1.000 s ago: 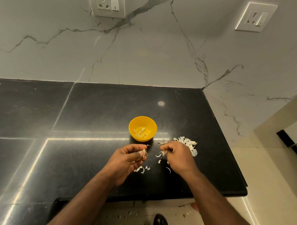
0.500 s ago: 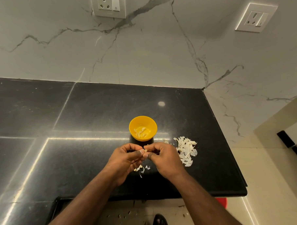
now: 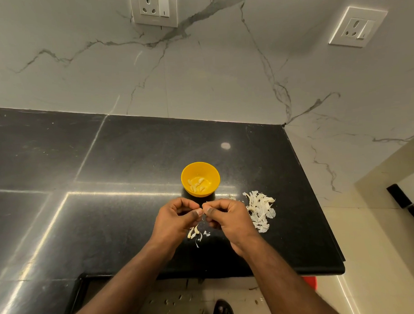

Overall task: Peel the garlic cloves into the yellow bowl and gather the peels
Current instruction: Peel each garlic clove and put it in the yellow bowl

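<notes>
Garlic clove is being pinched between left hand and right hand, fingertips meeting, just in front of yellow bowl. Peel pile is lying right of hands on black counter.

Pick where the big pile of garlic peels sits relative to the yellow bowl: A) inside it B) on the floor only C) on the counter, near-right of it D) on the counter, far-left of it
C: the peel pile lies on the black counter, right of and nearer than the yellow bowl, which holds only peeled cloves.
</notes>
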The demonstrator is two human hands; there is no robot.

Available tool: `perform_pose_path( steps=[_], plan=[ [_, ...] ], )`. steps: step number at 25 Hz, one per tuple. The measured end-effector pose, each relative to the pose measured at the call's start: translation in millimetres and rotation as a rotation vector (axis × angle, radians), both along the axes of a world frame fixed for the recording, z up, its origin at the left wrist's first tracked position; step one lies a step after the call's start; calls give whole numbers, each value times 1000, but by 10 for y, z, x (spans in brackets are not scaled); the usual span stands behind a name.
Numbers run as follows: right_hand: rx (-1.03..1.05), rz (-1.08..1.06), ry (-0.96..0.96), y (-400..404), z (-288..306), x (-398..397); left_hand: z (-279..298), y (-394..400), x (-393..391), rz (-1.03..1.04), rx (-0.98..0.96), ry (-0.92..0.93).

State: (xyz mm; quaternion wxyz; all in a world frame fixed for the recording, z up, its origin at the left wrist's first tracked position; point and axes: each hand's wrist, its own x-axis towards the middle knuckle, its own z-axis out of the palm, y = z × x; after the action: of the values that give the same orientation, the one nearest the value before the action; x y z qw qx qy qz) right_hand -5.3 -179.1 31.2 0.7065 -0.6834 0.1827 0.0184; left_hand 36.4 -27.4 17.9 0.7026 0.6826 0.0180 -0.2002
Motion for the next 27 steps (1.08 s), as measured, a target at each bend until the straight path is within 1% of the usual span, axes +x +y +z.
perform_pose_path(
  steps=[3,7,10,15,20,23,25,27],
  plan=[
    [53,-12,3,0,5,8,14,-12,-6,-3,10,-17],
    [40,-1,-47,-20,4,1,5,5,38,13,-90,96],
    [-23,26,-77,-29,-4,-4,37,27,42,-10,-167,188],
    [-170,68,-110,-34,-13,0,71,25,83,-19,-192,268],
    [-337,26,-110,-65,-40,19,42,22,70,-44,-201,317],
    [-398,17,-109,-57,-48,23,71,21,53,-100,-201,305],
    [-425,7,-114,-40,-49,29,84,17,52,-154,-133,228],
    [-424,8,-115,-36,-62,29,82,11,59,-162,-64,166]
  ],
)
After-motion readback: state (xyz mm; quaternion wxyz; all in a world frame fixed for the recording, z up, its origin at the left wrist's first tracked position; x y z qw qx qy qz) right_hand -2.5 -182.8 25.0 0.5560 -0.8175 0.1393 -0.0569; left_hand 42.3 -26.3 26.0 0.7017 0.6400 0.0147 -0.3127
